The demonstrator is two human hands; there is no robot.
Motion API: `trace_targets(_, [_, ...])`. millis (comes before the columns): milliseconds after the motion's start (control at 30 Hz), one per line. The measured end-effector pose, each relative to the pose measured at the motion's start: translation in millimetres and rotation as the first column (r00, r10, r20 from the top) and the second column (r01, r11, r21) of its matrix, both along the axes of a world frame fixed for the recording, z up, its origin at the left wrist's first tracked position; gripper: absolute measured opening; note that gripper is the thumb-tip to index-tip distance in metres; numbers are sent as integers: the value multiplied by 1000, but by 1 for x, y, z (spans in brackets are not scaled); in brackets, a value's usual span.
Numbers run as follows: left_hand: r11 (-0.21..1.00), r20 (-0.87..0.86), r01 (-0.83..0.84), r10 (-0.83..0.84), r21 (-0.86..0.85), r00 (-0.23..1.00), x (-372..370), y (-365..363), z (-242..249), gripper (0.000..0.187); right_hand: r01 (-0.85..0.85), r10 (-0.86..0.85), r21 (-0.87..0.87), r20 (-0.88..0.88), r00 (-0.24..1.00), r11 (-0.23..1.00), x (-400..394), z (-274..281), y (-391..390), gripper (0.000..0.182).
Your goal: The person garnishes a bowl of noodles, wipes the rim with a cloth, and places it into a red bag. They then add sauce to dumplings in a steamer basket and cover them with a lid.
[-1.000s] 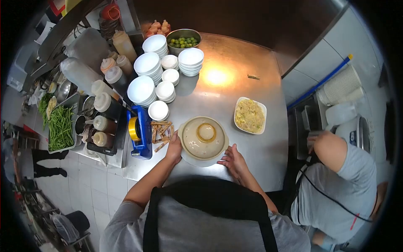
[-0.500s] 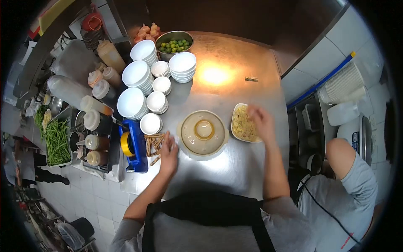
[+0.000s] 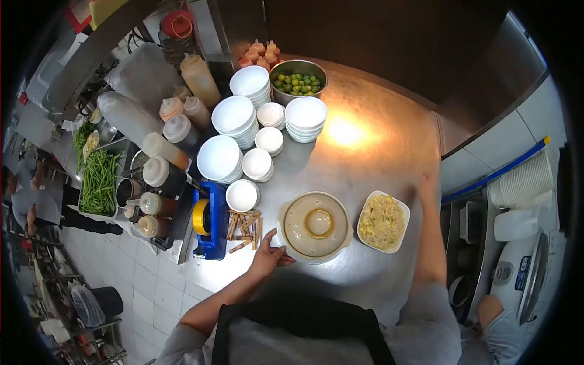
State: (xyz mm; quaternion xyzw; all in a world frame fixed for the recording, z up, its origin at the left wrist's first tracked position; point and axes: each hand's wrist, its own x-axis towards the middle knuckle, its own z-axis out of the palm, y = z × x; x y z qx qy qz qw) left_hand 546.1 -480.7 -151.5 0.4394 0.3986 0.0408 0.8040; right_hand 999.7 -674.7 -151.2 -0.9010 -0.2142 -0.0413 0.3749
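Note:
A beige lidded clay pot point(image 3: 298, 234) stands on the steel counter in front of me. My left hand point(image 3: 271, 255) is at its near left side, fingers stretched out along the rim. To the pot's right is a white dish of yellow fried rice point(image 3: 382, 222), its egg and green bits uncovered. My right hand point(image 3: 427, 185) is beyond that dish, near the counter's right edge. It appears edge-on and small, so its fingers and anything in them cannot be made out.
Stacked white bowls point(image 3: 219, 158), a blue tape dispenser point(image 3: 211, 234) and loose printed wooden clips point(image 3: 246, 226) stand left. Behind are a bowl of green limes point(image 3: 298, 84) and sauce bottles point(image 3: 198, 79). Green beans point(image 3: 99, 182) lie far left. Another person's knee point(image 3: 490, 311) shows at right.
The view has shifted, so the counter appears lower and further right. My left hand has come to the pot from beside the clips. My right hand has left the rice dish; a small clip behind it no longer shows.

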Motion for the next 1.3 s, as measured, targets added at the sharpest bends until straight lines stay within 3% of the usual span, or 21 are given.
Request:
trace_targets(67, [1000, -13, -4, 5, 29, 1000, -1, -2, -2, 58, 29, -55, 261, 95, 994, 965, -39, -9, -52, 19])
trace_targets(100, [1000, -8, -7, 7, 25, 1000, -3, -4, -4, 57, 170, -141, 391, -101, 985, 905, -52, -45, -89, 20])
trace_targets(133, [1000, 0, -14, 14, 25, 1000, -3, -6, -8, 57, 286, -130, 306, -445, 886, 908, -93, -41, -113, 25])
trace_targets(167, [999, 7, -25, 24, 29, 1000, -3, -7, -12, 56, 230, -162, 158, -356, 920, 960, -131, -45, -118, 20])
trace_targets(200, [998, 25, -51, 50, 25, 998, -2, -11, -17, 57, 199, 13, 445, -429, 903, 873, -169, -53, -107, 19])
trace_targets(267, [992, 19, -122, 123, -39, 992, 3, -21, -18, 59, 322, 12, 438, -607, 795, 839, -224, -18, -74, 19])
trace_targets(367, [985, 52, -141, 146, -95, 988, 18, -32, -22, 62, 424, 41, 461, -713, 700, 779, -225, -11, -72, 19])
trace_targets(500, [987, 87, -138, 145, -80, 986, 60, -33, -12, 62, 530, -164, 440, -637, 753, 725, -192, -40, -79, 25])
trace_targets(633, [994, 131, -108, 103, 31, 986, 129, -26, -38, 61, 405, -61, 490, -576, 815, 772, -133, -42, -82, 31])
trace_targets(767, [907, -48, -29, 54, 420, 997, 205, 5, -36, 53, 433, -75, 522, -571, 817, 735, -70, -31, -58, 35])
trace_targets(833, [868, 46, -124, 116, 481, 992, 234, 20, -33, 50, 380, -65, 484, -549, 834, 789, -42, -29, -47, 34])
trace_targets(900, [901, -71, 7, 26, 434, 997, 243, 37, -3, 49, 332, -39, 468, -531, 846, 819, -17, -35, -41, 34])
trace_targets(1000, [614, -307, 326, -141, 719, 941, 252, 55, -17, 49, 398, -96, 463, -550, 829, 792, -11, -36, -42, 33])
trace_targets(1067, [79, -382, 394, -136, 916, 914, 221, 53, -18, 56, 459, -149, 485, -549, 822, 744, -25, -37, -44, 33])
trace_targets(1100, [-214, -420, 390, -117, 895, 900, 195, 53, -11, 61, 477, -171, 512, -533, 829, 714, -38, -39, -53, 33])
trace_targets(1133, [-209, -578, 543, -176, 813, 797, 167, 52, -8, 72, 497, -197, 539, -518, 832, 681, -50, -43, -58, 34])
trace_targets(1233, [-209, -646, 617, -110, 758, 756, 79, 40, -10, 78, 517, -121, 688, -537, 835, 509, -136, -34, -51, 36])
trace_targets(1300, [-198, -607, 581, -110, 789, 787, 9, 26, 1, 78, 505, 42, 660, -629, 776, 555, -209, -26, -32, 25])
